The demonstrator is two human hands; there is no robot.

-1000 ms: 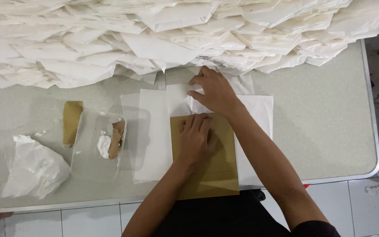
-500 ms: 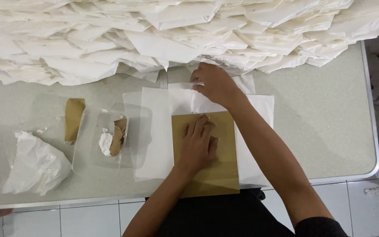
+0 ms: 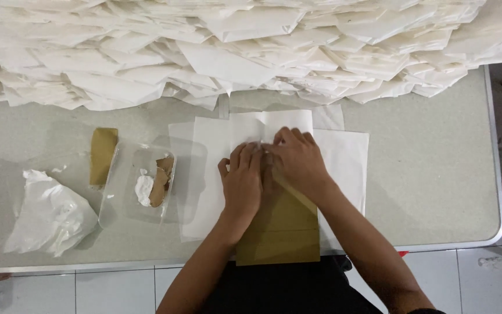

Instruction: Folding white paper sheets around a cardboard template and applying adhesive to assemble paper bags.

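Brown board: a flat olive-brown card [image 3: 283, 232] lies on the white sheets at the near edge of the table, its lower end reaching just past the rim; both hands cover its upper part.
White sheets: a spread of white paper [image 3: 204, 174] lies under the board, and a folded flap [image 3: 271, 123] stands just beyond the fingertips.
Left hand: the left hand [image 3: 244, 185] lies palm down, fingers together and pointing away, pressing flat where board and paper meet; it grips nothing.
Right hand: the right hand [image 3: 298, 163] comes in from the right, forearm slanting across the board, fingers curled down on the paper's fold, touching the left hand; whether it pinches the fold, I cannot tell.
Clear tray: a see-through plastic tray [image 3: 137, 186] just left of the sheets holds a white lump and a torn brown scrap.
Brown strip: a small brown piece [image 3: 103, 156] lies beside the tray.
Plastic bag: a crumpled white bag [image 3: 50, 215] sits well left.
Far side: a heap of folded white paper [image 3: 251, 46] fills the back of the grey table [image 3: 437, 174].
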